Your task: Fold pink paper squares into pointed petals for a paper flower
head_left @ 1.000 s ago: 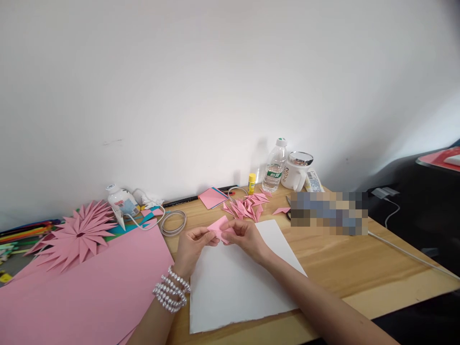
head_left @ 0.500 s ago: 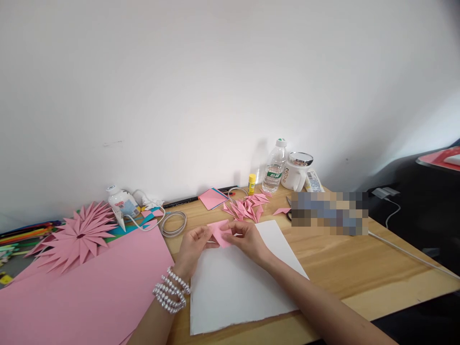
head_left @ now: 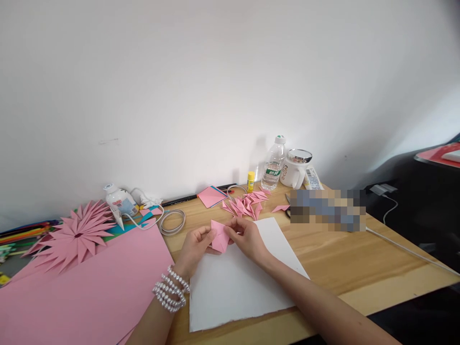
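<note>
From the head camera, both forearms reach forward over the wooden desk and meet above the far edge of a white sheet. The left hand, with strands of pearl bracelets at the wrist, is turned palm inward, its fingers curled and pinching the left side of a small pink paper piece. The right hand comes in from the lower right, knuckles up, with thumb and fingertips closed on the right edge of the same piece. The paper is held between the two hands just above the white sheet; it looks partly folded into a point, though the exact folds are hard to make out at this size.

To the left, a large pink sheet runs right up beside the white one and covers the desk down to the near edge. A pink paper flower lies at its far corner, next to a glue gun and a coiled cord. Just beyond the hands sits a heap of folded pink pieces. Against the wall stand a glue stick, a water bottle and a white mug. To the right of the white sheet the desk lies bare out to its right-hand edge.
</note>
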`<state>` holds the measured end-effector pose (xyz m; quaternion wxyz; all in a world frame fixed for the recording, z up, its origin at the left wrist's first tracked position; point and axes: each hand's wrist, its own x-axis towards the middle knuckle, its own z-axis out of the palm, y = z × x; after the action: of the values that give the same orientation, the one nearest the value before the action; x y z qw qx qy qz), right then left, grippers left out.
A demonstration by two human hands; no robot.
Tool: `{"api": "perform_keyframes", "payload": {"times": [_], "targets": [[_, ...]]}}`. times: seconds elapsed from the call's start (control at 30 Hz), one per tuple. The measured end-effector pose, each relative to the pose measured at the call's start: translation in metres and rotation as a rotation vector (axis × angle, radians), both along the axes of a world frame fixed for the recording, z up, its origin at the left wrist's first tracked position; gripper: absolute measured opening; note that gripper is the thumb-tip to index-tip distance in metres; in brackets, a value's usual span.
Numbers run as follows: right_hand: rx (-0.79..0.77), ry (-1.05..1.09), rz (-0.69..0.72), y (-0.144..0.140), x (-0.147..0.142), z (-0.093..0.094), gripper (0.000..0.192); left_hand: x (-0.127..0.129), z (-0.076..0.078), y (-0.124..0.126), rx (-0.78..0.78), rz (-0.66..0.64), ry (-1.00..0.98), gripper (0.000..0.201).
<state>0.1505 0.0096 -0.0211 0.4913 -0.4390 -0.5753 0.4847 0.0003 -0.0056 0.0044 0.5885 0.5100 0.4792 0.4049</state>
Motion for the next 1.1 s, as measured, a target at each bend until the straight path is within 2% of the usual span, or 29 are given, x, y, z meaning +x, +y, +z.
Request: {"api": "perform_keyframes", "payload": {"times": [0.1,0.23,0.33,0.43,0.5,0.6,0.67,0.77,0.9,1.1], "targets": [[0.085,-0.128,-0.062,-0.001,0.0,-0.001,0.018,0.004,-0.003,-0.001,0.047,0.086,0.057,0.032],[0.31,-0.313,-0.122,-0.006,-0.002,-0.002,0.012,0.006,-0.009,-0.001,0.163,0.209,0.234,0.026],[0.42,-0.395,-0.062,-0.009,-0.003,-0.003,0.012,0.005,-0.008,-0.001,0.222,0.252,0.294,0.024],[0.444,-0.325,0.053,-0.009,-0.003,-0.001,0.019,0.004,-0.005,0.0,0.247,0.256,0.302,0.023],[0.369,-0.214,0.119,-0.008,-0.003,0.003,0.027,0.002,-0.003,0.001,0.219,0.236,0.263,0.024],[0.127,0.011,0.231,-0.006,-0.002,0.009,0.035,0.0,-0.001,0.001,0.166,0.168,0.185,0.025],[-0.019,0.152,0.282,-0.004,0.001,0.011,0.032,-0.001,0.0,0.0,0.149,0.1,0.159,0.026],[-0.154,0.332,0.336,0.0,0.004,0.009,0.024,-0.001,0.001,-0.001,0.138,0.037,0.163,0.026],[-0.245,0.446,0.37,0.002,0.005,0.006,0.026,-0.001,-0.002,-0.001,0.189,0.031,0.231,0.026],[-0.237,0.408,0.323,0.002,0.005,0.005,0.021,0.0,-0.002,-0.002,0.253,-0.017,0.338,0.03]]}}
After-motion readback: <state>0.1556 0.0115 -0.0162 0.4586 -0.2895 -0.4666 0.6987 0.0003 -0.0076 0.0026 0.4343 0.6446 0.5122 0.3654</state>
